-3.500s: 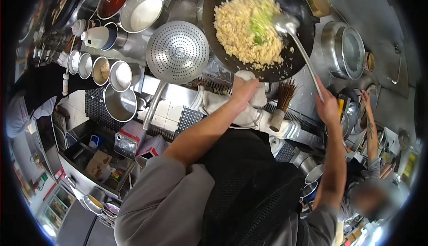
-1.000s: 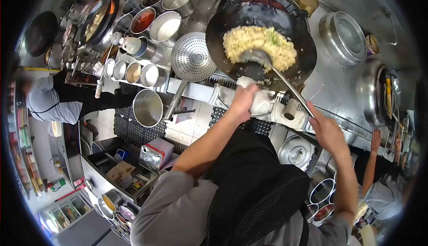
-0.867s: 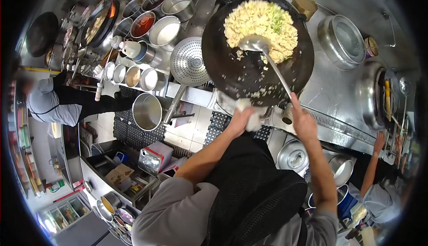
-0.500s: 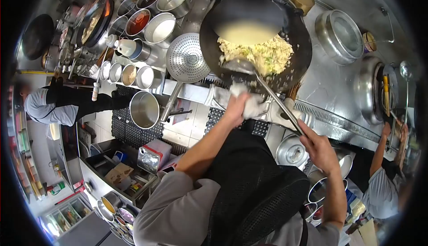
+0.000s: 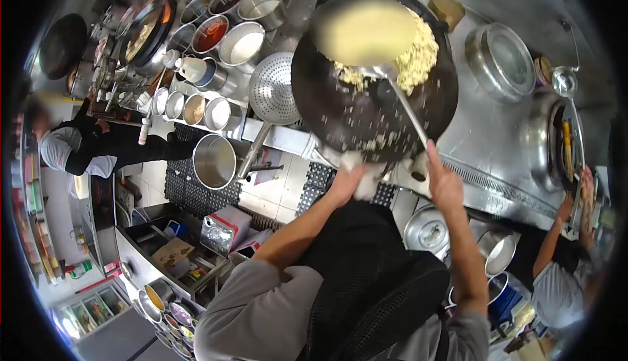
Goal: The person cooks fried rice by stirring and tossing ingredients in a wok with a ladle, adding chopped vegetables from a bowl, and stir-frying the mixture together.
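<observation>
Clutching one cloth (image 5: 367, 186) at the near edge of the one wok (image 5: 324, 106), the left hand (image 5: 348, 183) was closed; whether its fingers also met the metal could not be told. The right hand (image 5: 446, 181) was wrapped round the handle of one ladle (image 5: 409, 109), whose bowl rested against the rice (image 5: 424, 50). That rice sat in the far half of the wok, partly blurred, while loose grains lay scattered over the near half, inside the rim.

Just beside the wok's left edge lay one skimmer (image 5: 275, 86), its handle reaching past the front edge of the worktop (image 5: 481, 138). Left of it, four small pots (image 5: 234, 119) stood in a row along that edge, with one bottle (image 5: 191, 68) behind them. Right of the wok, a wide stretch of worktop gave room as far as one big pot (image 5: 500, 67). Well apart were two co-workers, one far left (image 5: 78, 148), one at right (image 5: 559, 289).
</observation>
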A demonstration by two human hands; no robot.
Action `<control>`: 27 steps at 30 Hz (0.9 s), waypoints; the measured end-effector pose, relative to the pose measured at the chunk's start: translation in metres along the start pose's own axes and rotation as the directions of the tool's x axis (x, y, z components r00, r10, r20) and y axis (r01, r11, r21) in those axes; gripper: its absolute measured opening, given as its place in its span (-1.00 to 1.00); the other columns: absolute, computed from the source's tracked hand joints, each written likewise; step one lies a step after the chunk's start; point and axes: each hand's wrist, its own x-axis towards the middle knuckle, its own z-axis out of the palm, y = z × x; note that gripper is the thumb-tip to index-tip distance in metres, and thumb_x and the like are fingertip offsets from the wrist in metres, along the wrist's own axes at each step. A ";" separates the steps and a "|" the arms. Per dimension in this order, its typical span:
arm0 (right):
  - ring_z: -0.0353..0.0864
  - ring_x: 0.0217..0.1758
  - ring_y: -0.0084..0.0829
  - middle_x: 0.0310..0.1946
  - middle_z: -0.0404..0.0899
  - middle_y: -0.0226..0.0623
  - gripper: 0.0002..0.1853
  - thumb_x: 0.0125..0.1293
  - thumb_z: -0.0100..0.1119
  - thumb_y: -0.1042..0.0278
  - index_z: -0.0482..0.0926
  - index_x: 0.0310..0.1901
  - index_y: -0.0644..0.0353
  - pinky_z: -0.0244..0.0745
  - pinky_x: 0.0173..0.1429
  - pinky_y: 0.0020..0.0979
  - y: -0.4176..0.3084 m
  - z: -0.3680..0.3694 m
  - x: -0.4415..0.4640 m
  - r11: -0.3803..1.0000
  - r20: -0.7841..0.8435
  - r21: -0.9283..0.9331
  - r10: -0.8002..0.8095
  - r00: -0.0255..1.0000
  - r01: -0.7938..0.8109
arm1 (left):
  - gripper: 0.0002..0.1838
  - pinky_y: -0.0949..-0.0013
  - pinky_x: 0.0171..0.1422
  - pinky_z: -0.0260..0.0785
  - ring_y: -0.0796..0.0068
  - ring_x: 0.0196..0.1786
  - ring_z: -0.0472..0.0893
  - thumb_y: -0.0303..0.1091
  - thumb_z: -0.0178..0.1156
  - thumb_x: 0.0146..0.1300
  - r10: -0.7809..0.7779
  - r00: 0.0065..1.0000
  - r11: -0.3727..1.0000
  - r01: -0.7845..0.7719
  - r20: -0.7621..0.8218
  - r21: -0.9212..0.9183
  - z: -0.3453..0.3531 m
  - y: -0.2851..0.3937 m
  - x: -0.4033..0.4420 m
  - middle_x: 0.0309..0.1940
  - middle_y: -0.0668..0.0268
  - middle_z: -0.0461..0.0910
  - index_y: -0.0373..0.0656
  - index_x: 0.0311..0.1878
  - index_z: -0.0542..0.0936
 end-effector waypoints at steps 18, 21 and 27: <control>0.66 -0.26 0.19 -0.26 0.69 0.09 -0.50 0.42 0.18 0.36 0.48 0.39 -0.06 0.58 -0.10 -0.02 -0.014 -0.183 -0.030 0.953 0.259 0.297 -0.146 0.955 0.065 | -0.79 0.09 -0.10 0.67 0.14 -0.17 0.74 -0.40 0.07 0.42 -0.254 0.967 0.927 0.247 0.010 -0.281 0.046 0.130 -0.016 -0.19 0.00 0.70 -0.32 -0.02 0.56; 0.64 -0.36 0.20 -0.34 0.67 0.10 -0.48 0.49 0.10 0.22 0.39 0.46 -0.22 0.55 -0.20 0.07 -0.012 -0.097 0.009 0.999 0.211 0.045 -0.012 0.977 0.002 | -0.79 0.17 -0.13 0.65 0.21 -0.19 0.73 -0.40 0.11 0.39 -0.050 0.997 0.978 0.039 -0.052 -0.205 0.049 0.067 0.042 -0.17 0.06 0.70 -0.34 -0.04 0.57; 0.65 -0.42 0.14 -0.49 0.60 0.10 -0.49 0.52 0.07 0.24 0.36 0.47 -0.19 0.55 -0.28 0.06 -0.018 -0.017 0.006 0.897 -0.170 0.416 -0.086 0.982 0.151 | -0.64 0.13 0.22 0.56 0.28 0.22 0.59 -0.48 0.08 0.34 0.018 0.995 0.998 -0.013 0.096 -0.056 0.012 0.027 -0.006 0.16 0.10 0.54 -0.23 0.19 0.39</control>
